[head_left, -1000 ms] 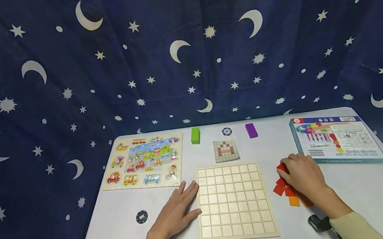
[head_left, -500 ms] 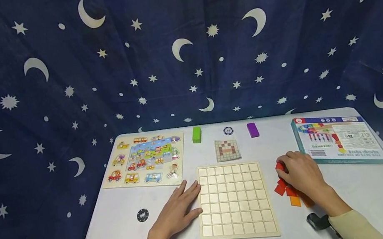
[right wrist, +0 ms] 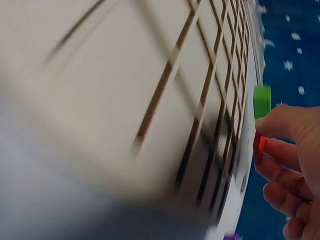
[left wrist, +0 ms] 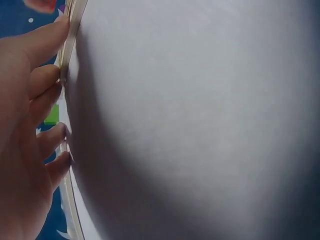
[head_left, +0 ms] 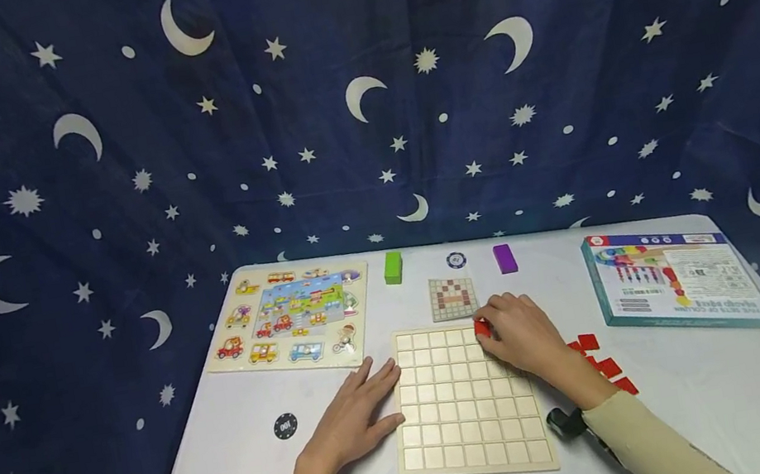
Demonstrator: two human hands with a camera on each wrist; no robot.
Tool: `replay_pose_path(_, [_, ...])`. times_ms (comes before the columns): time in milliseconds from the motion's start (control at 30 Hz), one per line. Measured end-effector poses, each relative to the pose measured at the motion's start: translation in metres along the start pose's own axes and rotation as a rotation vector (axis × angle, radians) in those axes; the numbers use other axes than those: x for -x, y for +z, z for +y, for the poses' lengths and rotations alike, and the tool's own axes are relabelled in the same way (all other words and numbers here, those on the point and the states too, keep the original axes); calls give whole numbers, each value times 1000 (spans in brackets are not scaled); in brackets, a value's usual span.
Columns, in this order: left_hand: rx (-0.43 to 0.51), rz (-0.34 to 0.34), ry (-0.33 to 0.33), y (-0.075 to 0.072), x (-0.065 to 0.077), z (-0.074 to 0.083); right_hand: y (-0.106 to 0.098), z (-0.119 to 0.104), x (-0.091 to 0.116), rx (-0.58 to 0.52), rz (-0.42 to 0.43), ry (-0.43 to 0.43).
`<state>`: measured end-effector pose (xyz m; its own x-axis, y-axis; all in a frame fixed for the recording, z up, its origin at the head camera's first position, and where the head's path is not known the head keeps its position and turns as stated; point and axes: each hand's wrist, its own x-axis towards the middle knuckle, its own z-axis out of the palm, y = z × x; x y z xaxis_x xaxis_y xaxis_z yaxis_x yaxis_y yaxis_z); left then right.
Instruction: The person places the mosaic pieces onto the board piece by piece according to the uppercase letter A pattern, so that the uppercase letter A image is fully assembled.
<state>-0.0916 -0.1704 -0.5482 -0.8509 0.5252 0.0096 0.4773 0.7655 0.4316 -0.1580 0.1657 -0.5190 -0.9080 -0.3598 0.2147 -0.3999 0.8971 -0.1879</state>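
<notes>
In the head view a pale wooden grid board [head_left: 459, 417] lies on the white table. My right hand [head_left: 520, 335] is over its far right corner and pinches a red square tile [head_left: 482, 328] between thumb and fingers; the right wrist view shows the same red tile [right wrist: 258, 146] held just off the grid. Fingers spread, my left hand [head_left: 350, 418] lies on the table with its fingertips touching the board's left edge. Several loose red tiles [head_left: 608, 367] lie right of the board, partly hidden by my right forearm. A small pattern card [head_left: 455, 310] lies beyond the board.
A vehicle puzzle board [head_left: 228, 369] is at the back left, a flat boxed set [head_left: 705, 283] at the back right. Green block [head_left: 393, 267], purple block [head_left: 505, 259] and poker chip [head_left: 456, 260] stand along the back. A black chip [head_left: 286, 426] lies left of my hand.
My right hand has left the tile pile and moved left to the board's far right corner with a red tile. The left hand stays at the board's edge.
</notes>
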Motion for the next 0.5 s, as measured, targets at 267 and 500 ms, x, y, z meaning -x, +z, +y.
replay_pose_path(267, [10,-1,11,0,-3,1,15,-26,-18,-34,-51,-70])
replay_pose_path(500, [-8,13,8,-1,-1,-2,19,-33,-22,-43,-66,-82])
